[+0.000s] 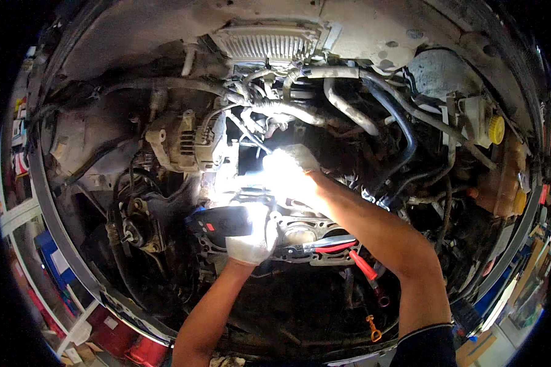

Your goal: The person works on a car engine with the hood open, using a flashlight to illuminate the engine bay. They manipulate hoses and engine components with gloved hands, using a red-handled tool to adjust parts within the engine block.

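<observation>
My left hand (254, 241), in a pale work glove, is closed around a flat black object (220, 222) with a small red patch, just above the engine block. My right hand (292, 164), also gloved, reaches deeper into the engine bay. Strong glare washes out its fingers, so their grip is hidden. A thin dark rod (251, 136) runs down to that hand; whether the hand holds it I cannot tell. Below both hands lies the open engine block (300, 221) with its round bores. Red-handled pliers (363, 265) rest across its near side.
An alternator (187, 142) sits left of my hands. Hoses (349, 110) cross the far side below a ribbed metal plate (269, 43). At right are a reservoir with a yellow cap (496, 129) and a brownish tank (502, 189). An orange dipstick handle (373, 330) shows near the front.
</observation>
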`<action>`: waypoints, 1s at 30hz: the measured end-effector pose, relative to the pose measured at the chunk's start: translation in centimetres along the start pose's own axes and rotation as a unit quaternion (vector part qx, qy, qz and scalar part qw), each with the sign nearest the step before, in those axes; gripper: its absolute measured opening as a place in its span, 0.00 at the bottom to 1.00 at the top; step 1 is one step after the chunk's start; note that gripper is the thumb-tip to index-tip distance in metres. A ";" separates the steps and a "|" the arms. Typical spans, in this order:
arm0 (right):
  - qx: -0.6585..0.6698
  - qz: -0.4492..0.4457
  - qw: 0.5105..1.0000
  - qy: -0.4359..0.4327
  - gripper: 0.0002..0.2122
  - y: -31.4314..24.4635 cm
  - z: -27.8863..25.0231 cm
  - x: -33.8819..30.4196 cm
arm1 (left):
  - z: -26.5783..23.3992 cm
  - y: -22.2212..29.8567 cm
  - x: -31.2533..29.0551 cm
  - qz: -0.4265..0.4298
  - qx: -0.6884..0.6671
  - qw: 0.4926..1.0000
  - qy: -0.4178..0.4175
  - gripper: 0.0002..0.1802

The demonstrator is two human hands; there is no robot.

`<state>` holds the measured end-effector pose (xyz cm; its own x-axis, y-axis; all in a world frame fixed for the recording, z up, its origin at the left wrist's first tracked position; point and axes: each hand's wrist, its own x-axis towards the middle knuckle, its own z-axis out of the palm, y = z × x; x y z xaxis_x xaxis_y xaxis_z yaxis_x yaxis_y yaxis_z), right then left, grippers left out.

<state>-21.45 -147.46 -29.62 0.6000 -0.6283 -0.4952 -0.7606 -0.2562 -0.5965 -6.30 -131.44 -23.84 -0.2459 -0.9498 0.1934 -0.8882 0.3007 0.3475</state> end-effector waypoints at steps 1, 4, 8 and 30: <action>-0.035 0.002 0.999 -0.003 0.07 -0.5 -0.5 -0.2 | -0.2 0.2 -0.2 -0.021 -0.006 1.000 -0.003 0.14; -0.220 -0.031 0.975 -0.004 0.06 -0.3 -1.3 0.0 | -0.1 0.0 -0.4 -0.057 -0.085 0.995 -0.017 0.19; -0.221 -0.042 0.974 -0.008 0.07 -1.3 -1.9 2.5 | -0.1 -0.5 0.2 -0.027 -0.096 0.995 -0.019 0.17; -0.345 -0.064 0.932 -0.095 0.11 -4.7 1.8 2.5 | 0.6 -2.2 -1.1 -0.019 -0.109 0.991 -0.069 0.16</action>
<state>-15.94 -146.55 -29.24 0.6798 -0.4356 -0.5900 -0.6193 -0.7719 -0.1436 -4.28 -131.11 -25.43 -0.2781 -0.9590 0.0537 -0.7971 0.2616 0.5443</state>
